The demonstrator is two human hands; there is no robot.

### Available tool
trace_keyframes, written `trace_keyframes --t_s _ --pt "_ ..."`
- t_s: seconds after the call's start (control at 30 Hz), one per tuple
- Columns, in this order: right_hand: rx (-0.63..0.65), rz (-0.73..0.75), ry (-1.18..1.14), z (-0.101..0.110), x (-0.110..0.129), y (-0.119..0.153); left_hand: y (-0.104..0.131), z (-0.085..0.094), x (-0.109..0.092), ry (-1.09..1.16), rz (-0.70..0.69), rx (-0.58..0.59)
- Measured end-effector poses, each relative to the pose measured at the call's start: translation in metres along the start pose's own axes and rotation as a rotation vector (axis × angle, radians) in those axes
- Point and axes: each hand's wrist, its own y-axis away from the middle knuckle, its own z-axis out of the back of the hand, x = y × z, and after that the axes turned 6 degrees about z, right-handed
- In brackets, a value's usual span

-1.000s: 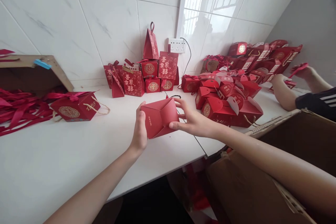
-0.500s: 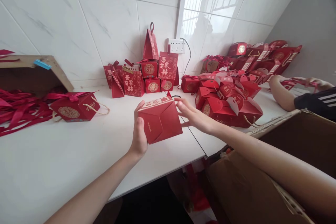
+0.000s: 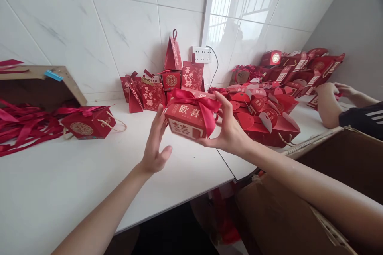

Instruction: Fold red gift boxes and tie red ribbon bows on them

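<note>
A red gift box [image 3: 183,110] with gold lettering and a bright red ribbon bow is held up over the white table. My right hand [image 3: 229,129] grips it at its right end, thumb below and fingers at the top. At the box's left end is my left hand [image 3: 155,145], its thumb spread away from the fingers; the fingertips are by the box edge, and whether they touch it I cannot tell. Beyond the box stand several red boxes, among them a tall one [image 3: 152,95] with white lettering. A ribboned box with rope handles [image 3: 86,125] stands to the left.
At left, loose red ribbons [image 3: 28,121] lie before an open carton [image 3: 72,83] with a blue clip. Red boxes [image 3: 269,107] crowd the right side. A large cardboard carton [image 3: 281,203] is at lower right. Another person's hand [image 3: 344,89] works at far right; a power socket [image 3: 202,54] is behind.
The box has been turned, so its bow and lettered side show instead of its plain base. My right hand has closed round its right end, and my left hand has loosened from it.
</note>
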Motion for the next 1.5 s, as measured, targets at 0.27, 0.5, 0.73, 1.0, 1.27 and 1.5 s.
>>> trace_keyframes --t_s 0.27,0.5,0.73,1.0,1.27,1.5 --pt "-0.018 0.342 0.484 -0.005 -0.002 0.006 0.001 -0.013 -0.009 -0.027 0.281 -0.19" --pt "0.175 0.246 0.382 -0.009 -0.001 0.008 0.004 -0.025 -0.014 0.359 0.496 -0.034" --pt "0.403 -0.058 -0.01 -0.009 -0.003 0.009 0.005 -0.025 -0.009 0.027 0.48 -0.12" --pt "0.126 -0.284 0.018 -0.001 0.006 0.0 0.001 -0.023 -0.003 0.192 0.521 -0.263" --pt "-0.039 -0.137 0.209 -0.004 0.002 0.002 0.002 -0.023 0.001 0.302 0.545 -0.502" --pt "0.152 -0.238 -0.167 -0.006 0.001 0.002 0.02 -0.045 -0.011 0.218 0.451 -0.283"
